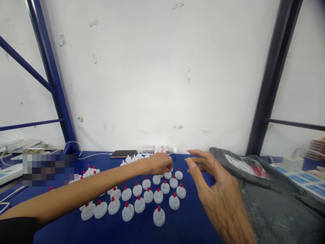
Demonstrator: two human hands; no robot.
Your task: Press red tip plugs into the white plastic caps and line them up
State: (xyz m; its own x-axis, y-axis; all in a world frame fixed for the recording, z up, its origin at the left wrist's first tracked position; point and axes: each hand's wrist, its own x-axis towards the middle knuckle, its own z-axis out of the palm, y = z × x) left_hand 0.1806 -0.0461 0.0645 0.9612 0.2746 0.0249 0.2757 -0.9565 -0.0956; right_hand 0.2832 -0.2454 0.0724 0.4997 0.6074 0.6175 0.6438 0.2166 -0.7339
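My left hand [160,163] reaches across the table to the back of a group of squat white plastic pieces with red tips [158,196]. Its fingers are curled closed and pointed down; what they hold, if anything, is hidden. Just below it stand more of these pieces, such as one white piece with a red tip [178,174]. To the right of the group, my right hand [218,189] hovers with thumb and fingers apart, holding nothing. Behind my left forearm are several white pieces without red tips [128,159]. The forearm covers part of the group.
At the back of the blue table [188,223] lie a phone [123,154] on a cable and a clear bottle [157,149] on its side. Grey plastic bags [269,206] lie at the right, beside a power strip [302,179]. A blue metal frame [54,84] rises at the left.
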